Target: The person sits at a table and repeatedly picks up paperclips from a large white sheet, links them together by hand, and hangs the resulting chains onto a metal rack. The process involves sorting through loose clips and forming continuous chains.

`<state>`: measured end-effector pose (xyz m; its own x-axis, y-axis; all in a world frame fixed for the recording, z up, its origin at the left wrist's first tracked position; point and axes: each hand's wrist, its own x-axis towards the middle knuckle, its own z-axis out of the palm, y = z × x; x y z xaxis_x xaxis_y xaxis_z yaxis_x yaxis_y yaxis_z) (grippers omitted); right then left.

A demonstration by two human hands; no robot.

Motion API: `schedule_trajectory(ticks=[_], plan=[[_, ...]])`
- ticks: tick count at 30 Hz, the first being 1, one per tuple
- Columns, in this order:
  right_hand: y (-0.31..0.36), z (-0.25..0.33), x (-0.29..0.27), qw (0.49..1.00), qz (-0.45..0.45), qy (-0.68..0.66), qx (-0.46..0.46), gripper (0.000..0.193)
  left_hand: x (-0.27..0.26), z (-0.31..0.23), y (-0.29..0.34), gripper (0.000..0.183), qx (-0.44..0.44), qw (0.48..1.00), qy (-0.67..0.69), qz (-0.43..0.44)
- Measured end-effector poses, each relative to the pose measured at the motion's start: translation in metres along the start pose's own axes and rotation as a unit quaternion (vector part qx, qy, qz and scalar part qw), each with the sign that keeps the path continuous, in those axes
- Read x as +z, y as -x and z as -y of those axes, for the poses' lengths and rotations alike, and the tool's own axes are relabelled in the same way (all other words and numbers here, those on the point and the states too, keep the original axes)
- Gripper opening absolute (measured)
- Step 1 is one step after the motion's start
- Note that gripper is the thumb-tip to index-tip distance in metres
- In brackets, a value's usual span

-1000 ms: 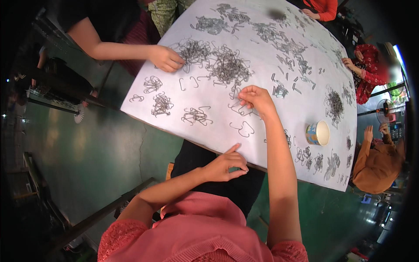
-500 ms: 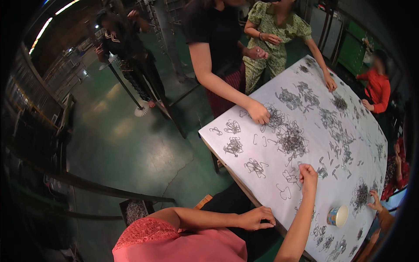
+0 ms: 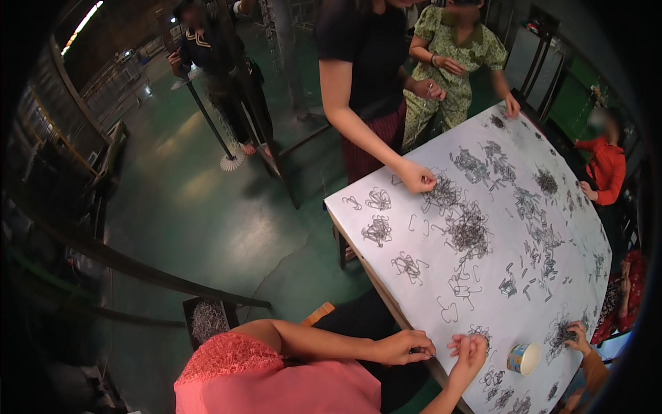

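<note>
Tangled, thin grey hooks (image 3: 468,229), seemingly metal.

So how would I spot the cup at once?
Find the big white table, then the person's right hand over its near side. Right of that hand sits the blue-patterned cup, its round pale mouth unlike the dark wire heaps nearby.

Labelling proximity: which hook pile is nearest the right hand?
The wire hook pile just beyond the right hand, partly hidden by it; others are farther.
</note>
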<state>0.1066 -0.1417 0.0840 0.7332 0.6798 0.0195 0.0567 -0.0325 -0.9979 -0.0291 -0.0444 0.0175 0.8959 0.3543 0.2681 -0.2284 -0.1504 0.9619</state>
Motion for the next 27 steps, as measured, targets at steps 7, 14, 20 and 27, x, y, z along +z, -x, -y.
schedule_trajectory(ticks=[7,14,20,27], plan=[[0.074,-0.010,0.013,0.997,-0.024,-0.007,0.067,0.003,-0.001,-0.001,0.004,0.018,0.002,1.000,-0.023,-0.012],[0.072,-0.026,0.017,0.996,-0.071,-0.010,0.058,0.007,-0.004,-0.006,0.003,0.018,-0.002,0.999,-0.051,-0.016],[0.071,-0.031,0.010,0.995,-0.059,0.015,0.073,0.006,0.001,0.001,0.011,0.016,0.017,0.997,-0.071,-0.011],[0.074,-0.037,0.007,0.993,-0.077,0.006,0.086,0.006,0.002,-0.002,0.015,0.020,0.088,0.990,-0.111,-0.022]])
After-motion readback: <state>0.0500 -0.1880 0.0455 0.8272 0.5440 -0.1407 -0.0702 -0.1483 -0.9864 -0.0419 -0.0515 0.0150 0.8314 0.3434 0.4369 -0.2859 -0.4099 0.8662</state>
